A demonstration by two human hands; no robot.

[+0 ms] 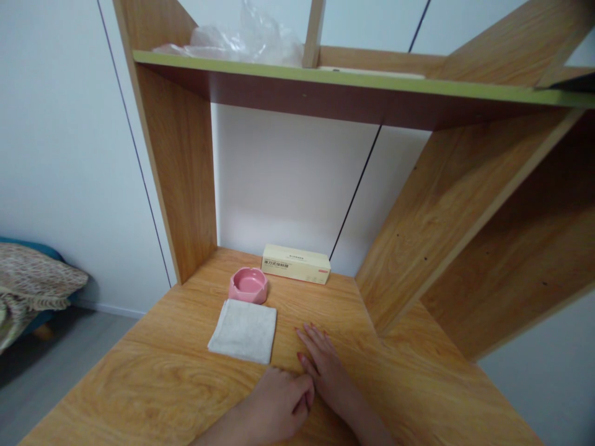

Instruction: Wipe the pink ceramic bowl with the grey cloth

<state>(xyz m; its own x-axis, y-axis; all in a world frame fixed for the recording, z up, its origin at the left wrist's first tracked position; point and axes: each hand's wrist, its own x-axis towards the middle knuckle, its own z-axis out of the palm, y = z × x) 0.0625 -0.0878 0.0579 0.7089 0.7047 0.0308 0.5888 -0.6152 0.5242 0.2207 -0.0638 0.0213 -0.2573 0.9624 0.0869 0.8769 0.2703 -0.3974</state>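
My left hand [283, 402] is curled into a fist on the wooden tabletop, and nothing shows sticking out of it. Right beside it, my right hand [325, 368] lies flat, palm down, fingers stretched forward with red nails. The thumb side of the right hand is close to the left fist. A folded light-grey cloth [245, 331] lies just ahead and to the left of both hands. Behind the cloth, near its far edge, sits a pink faceted bowl [248, 285]. Farther back, a long cream-coloured box [296, 263] with printed lettering stands near the white wall.
A wooden side panel [181, 161] rises at the left, and a slanting one [418, 229] at the right. Overhead runs a shelf [297, 73] with a green edge, bearing a clear plastic bag [246, 40]. Blue furniture with a patterned blanket [35, 272] stands at far left.
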